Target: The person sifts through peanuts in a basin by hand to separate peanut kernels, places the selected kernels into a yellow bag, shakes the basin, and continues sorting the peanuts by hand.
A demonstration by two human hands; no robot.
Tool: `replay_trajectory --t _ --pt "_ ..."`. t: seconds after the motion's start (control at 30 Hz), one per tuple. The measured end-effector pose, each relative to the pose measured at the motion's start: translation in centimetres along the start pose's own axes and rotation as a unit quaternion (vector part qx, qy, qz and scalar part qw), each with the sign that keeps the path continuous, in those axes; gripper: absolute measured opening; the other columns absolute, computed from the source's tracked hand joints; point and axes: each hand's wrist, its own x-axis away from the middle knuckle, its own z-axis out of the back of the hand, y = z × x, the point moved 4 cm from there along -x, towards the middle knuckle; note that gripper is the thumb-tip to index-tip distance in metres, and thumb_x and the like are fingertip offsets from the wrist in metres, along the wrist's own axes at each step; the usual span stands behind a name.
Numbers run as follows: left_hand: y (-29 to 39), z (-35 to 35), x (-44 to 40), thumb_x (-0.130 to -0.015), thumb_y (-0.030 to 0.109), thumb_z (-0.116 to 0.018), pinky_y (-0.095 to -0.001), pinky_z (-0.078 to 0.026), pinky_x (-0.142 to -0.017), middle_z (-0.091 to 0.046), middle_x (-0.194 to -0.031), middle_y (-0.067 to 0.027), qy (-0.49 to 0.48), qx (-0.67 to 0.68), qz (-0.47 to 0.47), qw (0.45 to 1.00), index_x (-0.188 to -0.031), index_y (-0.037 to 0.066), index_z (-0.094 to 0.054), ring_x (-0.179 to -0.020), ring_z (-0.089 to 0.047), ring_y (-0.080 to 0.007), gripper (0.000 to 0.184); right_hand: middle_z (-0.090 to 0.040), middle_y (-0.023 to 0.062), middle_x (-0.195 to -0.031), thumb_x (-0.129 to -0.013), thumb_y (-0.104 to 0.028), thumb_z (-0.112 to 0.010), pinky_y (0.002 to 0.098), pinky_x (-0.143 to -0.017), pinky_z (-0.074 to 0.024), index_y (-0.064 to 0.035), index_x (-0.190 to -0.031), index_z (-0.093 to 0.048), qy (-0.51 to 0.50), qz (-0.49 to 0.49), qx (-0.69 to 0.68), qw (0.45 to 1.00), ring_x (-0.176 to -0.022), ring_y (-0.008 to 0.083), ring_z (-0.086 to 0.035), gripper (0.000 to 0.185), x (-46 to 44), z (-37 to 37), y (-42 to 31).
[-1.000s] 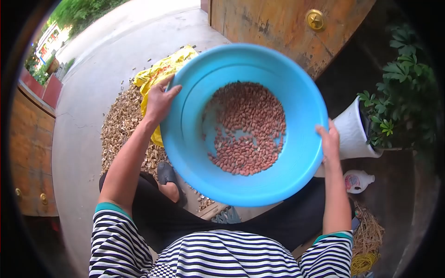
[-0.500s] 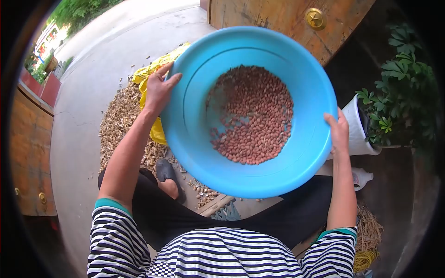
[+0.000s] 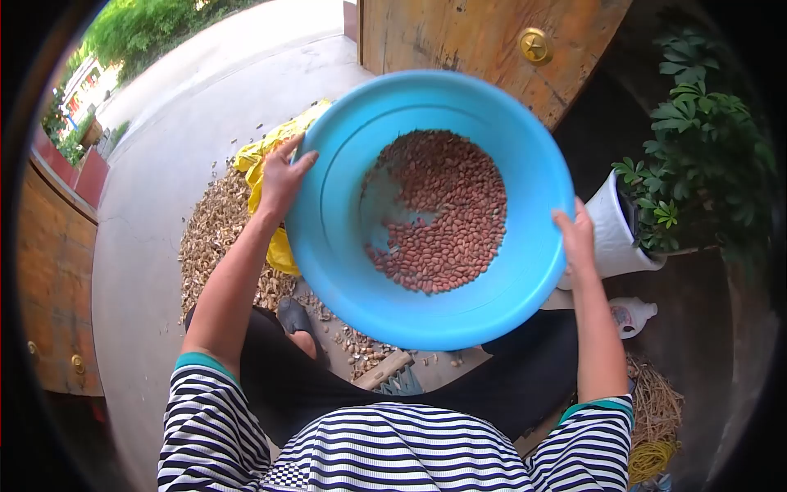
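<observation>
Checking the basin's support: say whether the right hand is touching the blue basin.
Touching. The head view shows the right hand at the blue basin, its thumb over the rim.

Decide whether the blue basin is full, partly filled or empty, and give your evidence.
The blue basin is partly filled: shelled peanuts cover much of its bottom but leave its sides bare.

The basin is blue, the nuts reddish-brown, the shirt black-and-white striped.

Smooth, glossy plastic basin; worn wooden door.
</observation>
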Motion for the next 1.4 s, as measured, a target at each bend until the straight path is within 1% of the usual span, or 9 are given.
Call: replay_trajectory --t 0.1,0.17,0.47,0.57,0.63,0.97,1.13,1.23,1.4 --pt "-3.1 -0.5 -0.2 -0.081 0.015 -0.068 -0.0258 -0.054 -0.067 -0.069 -0.091 -0.0147 0.009 -0.031 -0.015 0.999 -0.127 -0.002 -0.054 -0.073 -0.067 -0.0139 0.051 -0.063 0.0105 -0.092 -0.081 -0.003 -0.057 0.0282 -0.069 -0.0514 0.0041 -0.114 -0.056 0.013 0.022 0.060 0.998 -0.076 0.0157 -0.062 0.034 0.8 0.6 3.1" --pt "-3.4 -0.8 0.3 -0.081 0.013 -0.066 -0.0258 -0.053 -0.068 -0.069 -0.093 -0.0149 -0.034 -0.130 0.052 0.990 -0.125 0.001 -0.057 -0.074 -0.066 -0.0131 0.047 -0.063 0.0100 -0.091 -0.079 -0.004 -0.057 0.0282 -0.070 -0.0511 0.0044 -0.113 -0.057 0.021 -0.080 -0.011 0.996 -0.075 0.0154 -0.061 0.035 2.5 -0.3 3.7" --pt "-7.6 -1.2 0.6 -0.081 0.012 -0.064 -0.0272 -0.053 -0.073 -0.069 -0.098 -0.0138 -0.051 -0.111 0.064 0.991 -0.123 0.001 -0.058 -0.079 -0.067 -0.0157 0.044 -0.064 0.0117 -0.090 -0.079 -0.005 -0.057 0.0289 -0.068 -0.0515 0.0051 -0.112 -0.056 -0.018 -0.112 0.076 0.991 -0.073 0.0163 -0.062 0.035 -0.7 -1.4 4.1" --pt "-9.0 -2.3 -0.6 -0.081 0.014 -0.065 -0.0282 -0.053 -0.076 -0.068 -0.101 -0.0140 -0.077 -0.061 0.127 0.987 -0.124 0.000 -0.057 -0.082 -0.067 -0.0165 0.046 -0.064 0.0122 -0.091 -0.080 -0.007 -0.058 0.0293 -0.069 -0.0518 0.0051 -0.112 -0.056 -0.051 -0.132 0.086 0.986 -0.075 0.0168 -0.063 0.035 -3.4 -1.4 4.3" --pt "-12.0 -3.5 -1.7 -0.080 0.014 -0.066 -0.0290 -0.053 -0.077 -0.068 -0.101 -0.0144 -0.067 -0.055 0.093 0.992 -0.125 -0.001 -0.056 -0.083 -0.067 -0.0171 0.049 -0.065 0.0121 -0.092 -0.080 -0.008 -0.059 0.0294 -0.072 -0.0516 0.0049 -0.111 -0.057 -0.048 -0.151 0.106 0.982 -0.077 0.0168 -0.063 0.034 -4.9 -1.3 5.1" --pt "-22.4 -10.0 -4.3 -0.080 0.015 -0.066 -0.0302 -0.052 -0.082 -0.067 -0.105 -0.0157 -0.075 -0.146 0.184 0.969 -0.127 -0.001 -0.054 -0.090 -0.066 -0.0181 0.052 -0.065 0.0110 -0.095 -0.085 -0.012 -0.060 0.0303 -0.075 -0.0496 0.0042 -0.113 -0.056 -0.028 -0.174 0.135 0.975 -0.081 0.0165 -0.062 0.033 -10.0 -0.7 21.2" --pt "-26.8 -11.9 -5.9 -0.080 0.017 -0.067 -0.0306 -0.049 -0.088 -0.067 -0.108 -0.0150 -0.027 -0.188 0.071 0.979 -0.128 -0.001 -0.052 -0.096 -0.065 -0.0191 0.054 -0.064 0.0096 -0.094 -0.086 -0.013 -0.061 0.0298 -0.075 -0.0482 0.0034 -0.111 -0.056 0.001 -0.128 0.137 0.982 -0.082 0.0155 -0.060 0.031 -10.5 -0.4 26.5" --pt "-25.6 -13.3 -6.5 -0.083 0.016 -0.066 -0.0307 -0.049 -0.087 -0.066 -0.111 -0.0132 -0.050 -0.109 0.140 0.983 -0.133 0.002 -0.048 -0.098 -0.064 -0.0181 0.055 -0.063 0.0084 -0.095 -0.086 -0.014 -0.062 0.0296 -0.076 -0.0475 0.0030 -0.112 -0.055 0.012 -0.133 0.095 0.986 -0.083 0.0143 -0.059 0.032 -11.2 -1.2 27.5" --pt "-26.3 -14.3 -6.0 -0.085 0.016 -0.066 -0.0316 -0.050 -0.086 -0.065 -0.110 -0.0190 -0.009 -0.242 0.094 0.966 -0.134 0.003 -0.047 -0.095 -0.065 -0.0216 0.054 -0.062 0.0079 -0.098 -0.085 -0.013 -0.063 0.0290 -0.078 -0.0471 0.0020 -0.114 -0.055 0.044 -0.140 0.119 0.982 -0.086 0.0142 -0.058 0.034 -10.8 -1.0 28.6"
